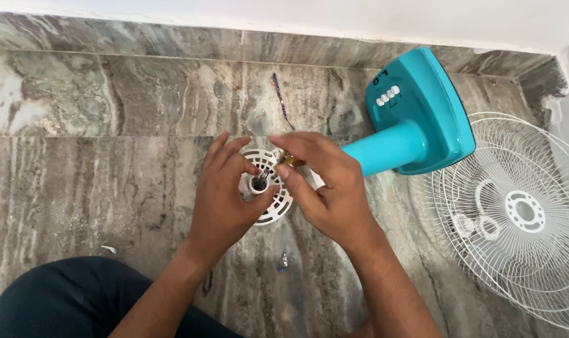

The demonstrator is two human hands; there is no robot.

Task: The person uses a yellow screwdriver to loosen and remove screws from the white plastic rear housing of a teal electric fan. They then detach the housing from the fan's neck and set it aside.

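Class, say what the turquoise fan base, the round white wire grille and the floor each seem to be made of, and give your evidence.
Turquoise fan base: likely moulded plastic, smooth with soft sheen. Round white wire grille: probably coated metal wire, thin even spokes. Floor: polished stone, perhaps marble, with grey-brown veining.

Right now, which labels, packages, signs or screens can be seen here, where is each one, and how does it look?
No packages, signs or screens.
Dark marking: small, on the upper left edge of the teal fan base, beside its white buttons.
Smaller marking: faint, just under those buttons.
Both hands, left hand and right hand, work on the white motor housing, which shows no label.
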